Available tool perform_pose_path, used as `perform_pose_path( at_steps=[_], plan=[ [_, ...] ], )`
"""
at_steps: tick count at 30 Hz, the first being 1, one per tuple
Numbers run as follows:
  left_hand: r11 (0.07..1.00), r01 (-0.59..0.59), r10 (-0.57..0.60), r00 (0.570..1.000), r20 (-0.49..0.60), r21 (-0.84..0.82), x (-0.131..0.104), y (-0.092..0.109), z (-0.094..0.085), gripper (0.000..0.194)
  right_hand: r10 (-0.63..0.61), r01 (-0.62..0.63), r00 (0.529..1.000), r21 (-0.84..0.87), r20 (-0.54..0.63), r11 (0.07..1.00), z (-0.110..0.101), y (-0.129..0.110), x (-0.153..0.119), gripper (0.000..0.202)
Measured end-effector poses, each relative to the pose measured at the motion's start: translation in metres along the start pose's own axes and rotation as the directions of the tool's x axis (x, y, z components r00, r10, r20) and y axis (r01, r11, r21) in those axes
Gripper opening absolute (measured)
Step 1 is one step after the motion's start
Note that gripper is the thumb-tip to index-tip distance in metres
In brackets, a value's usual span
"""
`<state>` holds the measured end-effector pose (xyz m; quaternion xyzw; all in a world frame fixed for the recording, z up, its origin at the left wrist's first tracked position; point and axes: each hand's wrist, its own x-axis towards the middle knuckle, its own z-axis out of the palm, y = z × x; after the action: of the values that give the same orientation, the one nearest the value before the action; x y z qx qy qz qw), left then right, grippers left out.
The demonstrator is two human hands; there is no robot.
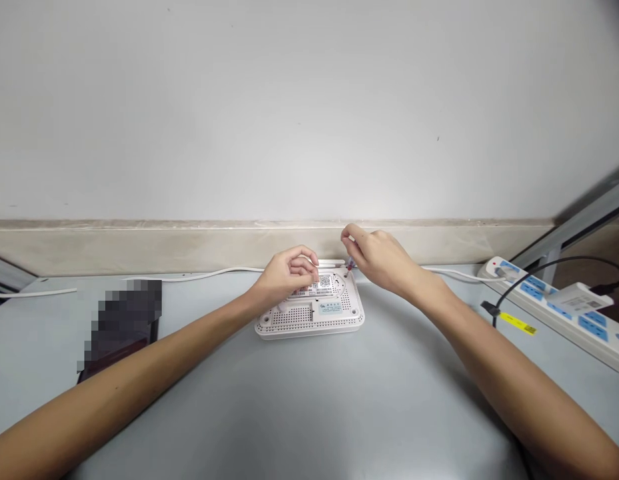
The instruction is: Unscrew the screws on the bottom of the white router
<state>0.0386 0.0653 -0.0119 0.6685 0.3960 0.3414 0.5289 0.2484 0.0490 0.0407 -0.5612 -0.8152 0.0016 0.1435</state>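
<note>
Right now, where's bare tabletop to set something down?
Free: grey tabletop between the forearms, nearer than the white device; smaller patch between right forearm and power strip. Crowded: the device, left hand over it, right hand at its far corner.

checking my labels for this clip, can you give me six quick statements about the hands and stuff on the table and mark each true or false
1. The left hand is at the white device. True.
2. The power strip is to the right of the white device. True.
3. The power strip's sockets are red. False: the sockets are blue.
4. The right hand is close to the white device's far right corner. True.
5. The right hand rests on the power strip. False: the right hand is near the white device, away from the power strip.
6. The white device stands on its edge. False: the white device lies flat.
</note>
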Motion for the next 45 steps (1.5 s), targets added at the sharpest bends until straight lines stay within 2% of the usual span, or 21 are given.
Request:
perform_pose_path(
  at_steps=[6,13,20,28,32,37,45],
  plan=[
    [1.0,0.006,-0.006,1.0,0.016,-0.009,-0.0008,0.002,0.0001,0.028,-0.035,0.035,0.999,0.051,-0.005,0.998,0.001,0.0018,-0.0008,0.035],
    [1.0,0.012,-0.012,0.999,0.033,-0.009,-0.0008,0.0006,-0.0016,0.032,0.06,-0.068,0.996,-0.119,-0.069,0.991,0.0058,-0.0049,0.0007,0.038],
    [1.0,0.012,-0.012,0.999,0.031,0.015,-0.0013,0.0011,-0.0018,0.031,0.054,-0.058,0.997,-0.069,-0.055,0.996,0.0097,-0.0035,0.0024,0.029],
    [0.997,-0.042,0.045,0.997,0.056,-0.067,0.0002,-0.0015,-0.0029,0.027,0.071,-0.071,0.997,0.009,-0.006,0.997,0.0031,-0.0055,0.0,0.027],
    [0.997,-0.037,0.039,0.999,0.029,-0.061,0.0004,-0.0026,-0.0032,0.028,0.078,-0.078,0.997,0.003,-0.013,0.997,0.0026,-0.0058,0.0003,0.027],
    [0.998,-0.041,0.044,0.997,0.071,-0.045,0.001,-0.004,-0.0047,0.022,0.087,-0.086,0.996,0.009,-0.008,0.996,0.0033,-0.005,0.0015,0.025],
    [0.998,-0.048,0.05,0.996,0.075,-0.03,0.0018,-0.0053,-0.0045,0.016,0.085,-0.085,0.996,-0.021,-0.029,0.996,0.0038,-0.0052,0.0003,0.029]
  ],
)
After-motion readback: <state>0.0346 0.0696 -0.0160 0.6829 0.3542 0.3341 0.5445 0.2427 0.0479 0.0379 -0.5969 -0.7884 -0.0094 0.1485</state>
